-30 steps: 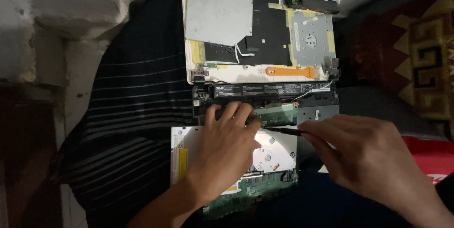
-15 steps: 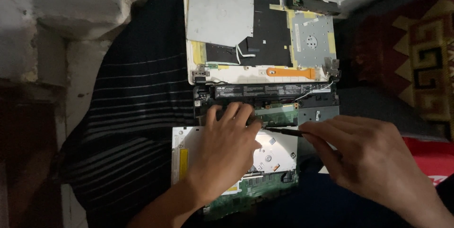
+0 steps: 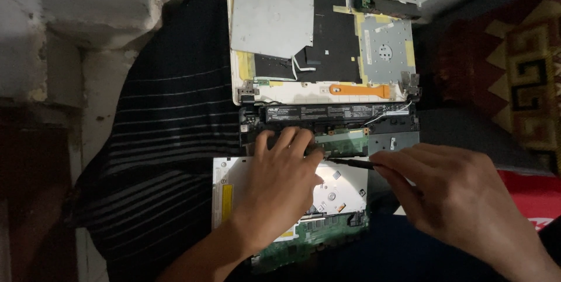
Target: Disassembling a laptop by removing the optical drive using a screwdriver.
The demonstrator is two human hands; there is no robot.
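Laptop base (image 3: 327, 124), opened, lies between the detached white cover (image 3: 315, 42) and an optical drive (image 3: 345, 191).
Left hand (image 3: 280, 182) rests flat, fingers spread, on base and drive; right hand (image 3: 461, 200) pinches a black screwdriver (image 3: 350, 162), tip at the base.

A black cloth with thin pale stripes (image 3: 158, 142) spreads under the work, draping to the left. Beside it, a worn, chipped grey wall (image 3: 76, 30) takes up the left edge. On the right lies a dark red rug with a yellow key pattern (image 3: 514, 66), and below it something bright red (image 3: 534, 197).
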